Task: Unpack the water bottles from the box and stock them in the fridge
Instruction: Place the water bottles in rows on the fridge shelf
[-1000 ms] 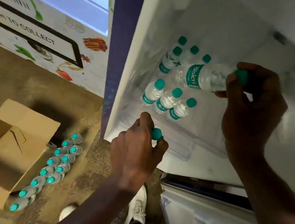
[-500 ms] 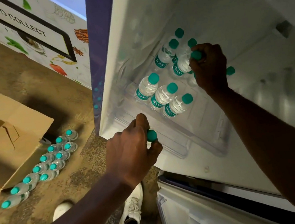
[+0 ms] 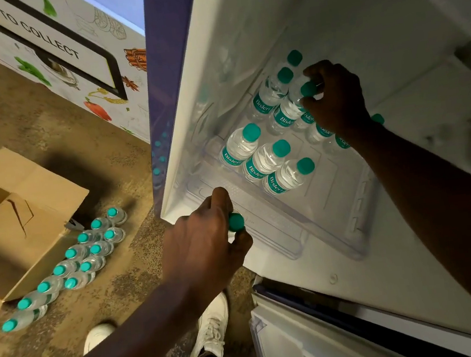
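In the fridge [image 3: 358, 29], right hand [image 3: 337, 97] grips a bottle [image 3: 287, 114].

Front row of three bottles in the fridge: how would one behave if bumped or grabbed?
Probably heavy for its size: the front-row bottles look full of water. Likely tippy if bumped high, being narrow and upright, though neighbours standing close might catch it. The thin clear plastic could give a little when squeezed.
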Available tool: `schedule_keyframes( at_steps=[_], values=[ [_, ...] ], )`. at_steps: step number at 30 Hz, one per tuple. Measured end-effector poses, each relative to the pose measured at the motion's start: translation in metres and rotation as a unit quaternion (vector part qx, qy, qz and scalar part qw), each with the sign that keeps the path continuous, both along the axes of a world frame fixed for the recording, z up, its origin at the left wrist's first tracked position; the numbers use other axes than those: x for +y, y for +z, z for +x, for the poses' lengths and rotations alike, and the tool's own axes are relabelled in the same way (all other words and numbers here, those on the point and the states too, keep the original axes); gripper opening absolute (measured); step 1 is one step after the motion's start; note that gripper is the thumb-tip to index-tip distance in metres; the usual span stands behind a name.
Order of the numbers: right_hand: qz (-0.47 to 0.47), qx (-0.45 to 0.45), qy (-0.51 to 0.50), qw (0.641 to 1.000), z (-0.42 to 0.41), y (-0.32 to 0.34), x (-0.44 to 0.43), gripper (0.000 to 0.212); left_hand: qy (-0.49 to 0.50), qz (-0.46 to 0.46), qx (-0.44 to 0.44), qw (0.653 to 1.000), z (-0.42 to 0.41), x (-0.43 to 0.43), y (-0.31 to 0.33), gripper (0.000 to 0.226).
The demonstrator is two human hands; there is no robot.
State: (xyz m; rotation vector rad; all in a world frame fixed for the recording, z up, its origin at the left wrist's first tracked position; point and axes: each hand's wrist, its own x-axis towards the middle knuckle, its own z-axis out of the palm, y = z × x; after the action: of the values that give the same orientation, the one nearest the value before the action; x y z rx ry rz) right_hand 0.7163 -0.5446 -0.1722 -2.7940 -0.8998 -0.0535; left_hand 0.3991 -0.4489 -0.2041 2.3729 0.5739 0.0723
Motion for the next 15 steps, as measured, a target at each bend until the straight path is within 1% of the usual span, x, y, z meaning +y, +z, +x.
schedule_keyframes(
  at_steps=[2, 3, 6, 7, 8, 9, 10, 11, 13, 15],
  values=[
    [0.022, -0.027, -0.049, 0.998, -0.012, 0.009, 0.002, 0.042, 0.002, -0.004, -0.006, 1.0, 0.004, 0.003, 0.0, 0.037],
    [0.054, -0.038, -0.077, 0.995, -0.021, 0.014, 0.003, 0.039, 0.004, -0.007, -0.009, 1.0, 0.006, 0.004, 0.0, 0.037],
    [0.198, -0.051, -0.114, 0.972, -0.067, 0.026, 0.004, 0.025, 0.013, -0.022, -0.025, 0.999, 0.01, 0.009, 0.003, 0.037],
    [0.247, -0.035, -0.109, 0.962, -0.087, 0.029, 0.002, 0.019, 0.014, -0.024, -0.035, 0.999, 0.011, 0.011, 0.005, 0.037],
    [0.285, 0.002, -0.097, 0.954, -0.106, 0.03, 0.0, 0.013, 0.014, -0.024, -0.047, 0.999, 0.012, 0.014, 0.007, 0.036],
    [0.3, 0.051, -0.073, 0.95, -0.125, 0.03, -0.004, 0.01, 0.014, -0.025, -0.058, 0.998, 0.012, 0.016, 0.009, 0.036],
    [0.29, 0.094, -0.035, 0.952, -0.144, 0.029, -0.009, 0.012, 0.015, -0.028, -0.067, 0.997, 0.012, 0.018, 0.012, 0.036],
    [0.262, 0.122, 0.012, 0.957, -0.161, 0.025, -0.016, 0.019, 0.013, -0.031, -0.075, 0.997, 0.012, 0.019, 0.014, 0.036],
    [0.214, 0.175, 0.087, 0.957, -0.191, 0.014, -0.031, 0.043, 0.002, -0.036, -0.084, 0.996, 0.012, 0.022, 0.019, 0.036],
    [0.2, 0.223, 0.098, 0.949, -0.212, 0.001, -0.04, 0.062, -0.022, -0.039, -0.092, 0.995, 0.012, 0.023, 0.024, 0.038]
  ],
)
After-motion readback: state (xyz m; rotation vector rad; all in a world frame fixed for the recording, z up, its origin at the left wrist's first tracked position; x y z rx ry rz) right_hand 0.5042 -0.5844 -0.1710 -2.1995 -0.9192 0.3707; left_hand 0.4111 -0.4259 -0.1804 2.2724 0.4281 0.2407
